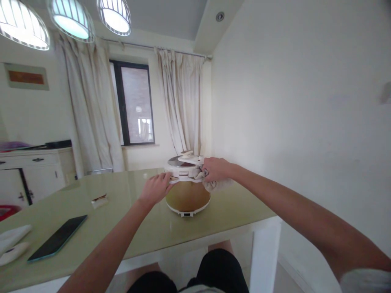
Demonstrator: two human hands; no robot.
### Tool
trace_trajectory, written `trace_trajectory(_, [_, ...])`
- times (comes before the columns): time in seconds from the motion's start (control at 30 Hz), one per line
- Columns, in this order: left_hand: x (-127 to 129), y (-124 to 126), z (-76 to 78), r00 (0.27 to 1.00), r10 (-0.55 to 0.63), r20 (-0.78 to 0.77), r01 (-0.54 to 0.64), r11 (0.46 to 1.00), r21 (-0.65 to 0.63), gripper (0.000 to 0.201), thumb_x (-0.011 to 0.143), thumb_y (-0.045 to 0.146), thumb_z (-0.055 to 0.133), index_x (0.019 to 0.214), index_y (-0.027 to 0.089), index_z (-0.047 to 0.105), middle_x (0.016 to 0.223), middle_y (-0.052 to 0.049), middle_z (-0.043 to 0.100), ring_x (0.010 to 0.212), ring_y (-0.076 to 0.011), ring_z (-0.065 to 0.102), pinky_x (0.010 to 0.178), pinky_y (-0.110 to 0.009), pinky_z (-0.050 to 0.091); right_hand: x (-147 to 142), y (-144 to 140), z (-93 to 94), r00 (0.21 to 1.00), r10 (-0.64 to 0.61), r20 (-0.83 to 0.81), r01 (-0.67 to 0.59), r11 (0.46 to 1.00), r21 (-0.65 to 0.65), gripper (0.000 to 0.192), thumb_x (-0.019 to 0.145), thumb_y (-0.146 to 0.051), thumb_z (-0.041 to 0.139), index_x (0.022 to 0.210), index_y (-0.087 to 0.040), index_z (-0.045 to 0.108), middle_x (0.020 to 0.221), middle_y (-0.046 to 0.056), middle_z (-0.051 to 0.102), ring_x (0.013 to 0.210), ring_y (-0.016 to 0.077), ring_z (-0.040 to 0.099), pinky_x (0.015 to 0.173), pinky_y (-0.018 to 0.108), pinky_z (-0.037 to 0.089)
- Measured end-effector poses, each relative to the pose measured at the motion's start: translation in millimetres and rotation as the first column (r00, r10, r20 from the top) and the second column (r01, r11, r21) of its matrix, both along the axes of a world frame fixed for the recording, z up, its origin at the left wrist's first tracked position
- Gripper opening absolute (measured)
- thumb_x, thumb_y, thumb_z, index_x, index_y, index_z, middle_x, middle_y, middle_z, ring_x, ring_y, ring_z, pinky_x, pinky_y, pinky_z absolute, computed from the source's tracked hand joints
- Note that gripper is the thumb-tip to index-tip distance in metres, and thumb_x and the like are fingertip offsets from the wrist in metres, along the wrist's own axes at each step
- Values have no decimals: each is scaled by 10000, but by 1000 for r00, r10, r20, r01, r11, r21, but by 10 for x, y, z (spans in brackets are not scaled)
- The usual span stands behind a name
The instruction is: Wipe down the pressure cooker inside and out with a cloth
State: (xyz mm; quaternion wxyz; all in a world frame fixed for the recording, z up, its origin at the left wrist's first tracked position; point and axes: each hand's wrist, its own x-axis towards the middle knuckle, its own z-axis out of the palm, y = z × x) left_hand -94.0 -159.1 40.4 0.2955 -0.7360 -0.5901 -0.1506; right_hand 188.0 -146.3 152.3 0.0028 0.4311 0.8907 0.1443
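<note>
A gold and white rice cooker (187,195) stands on the glass-topped table (128,228) near its far right corner. My left hand (156,188) rests against the left side of the cooker's white rim, fingers curled on it. My right hand (215,169) is closed on a white cloth (216,185) pressed against the right side of the lid (183,162). Part of the cloth hangs below my fingers.
A dark phone (58,238) lies on the table at the left, with white objects (12,244) beside it and a small item (99,200) farther in. A white sideboard (33,173) stands at the left wall. A white wall runs close on the right.
</note>
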Motion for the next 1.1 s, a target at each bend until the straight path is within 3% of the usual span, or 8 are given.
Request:
trace_trajectory(0.1, [2,-22,18,1000,-15,-3,15,1000,5,326,1044,407,496,1223,190,660,1187,-203,735,984,-351,761,776,-404,566,71,-57,240,998,-58,11,57,996,61,328,802,-412,736,1018,-179,817,1104,152,776,978,301,728,743,319,506])
trace_trajectory(0.3, [-85,-115,-9,984,-146,103,142,989,48,327,1010,477,523,1098,209,688,1022,-194,741,875,-346,757,736,-409,555,251,169,662,922,57,-384,96,925,369,371,939,-466,638,1154,-197,776,1247,137,703,1073,271,685,891,321,497])
trace_trajectory(0.4, [-103,-202,-6,975,-173,140,166,984,61,363,1016,525,501,1046,221,697,987,-178,739,871,-313,747,752,-383,545,109,372,551,884,16,-468,156,932,326,466,946,-507,640,1293,-207,721,1304,149,685,1112,275,680,905,319,498])
trace_trajectory(0.53, [-73,-313,141,986,-105,133,102,994,28,463,974,655,536,1063,241,722,1023,-146,746,890,-321,738,752,-385,525,-282,500,272,907,-111,-405,125,992,8,580,898,-640,668,1275,-204,731,1270,130,741,1074,263,709,815,285,504])
trace_trajectory(0.7, [-47,-171,463,927,-155,343,135,988,81,566,1001,720,402,936,246,703,994,-106,726,933,-304,712,866,-424,523,-670,292,139,952,111,-287,-72,987,142,466,813,-584,748,1085,-208,790,1156,99,785,1047,272,714,795,290,483])
trace_trajectory(0.8, [0,104,485,732,-375,569,265,926,268,575,1070,592,240,1036,222,679,1056,-131,723,1092,-305,677,1006,-461,507,-792,207,125,939,237,-250,-204,967,150,465,820,-606,745,1079,-222,784,1153,77,784,1058,262,708,821,290,480])
trace_trajectory(1.0, [162,511,127,-50,-458,887,393,808,440,583,1005,690,382,1126,223,709,1177,-86,774,1259,-292,661,1110,-464,507,-1198,209,4,929,10,-369,109,948,300,300,926,-387,655,1148,-214,762,1214,129,737,1125,300,673,905,395,498])
trace_trajectory(1.1, [102,560,36,-385,-433,815,296,779,553,659,974,727,316,1141,215,695,1164,-83,782,1205,-285,699,1012,-454,570,-1578,98,-165,946,116,-301,27,901,434,279,942,-361,637,1150,-211,748,1269,136,684,1193,321,614,972,480,486])
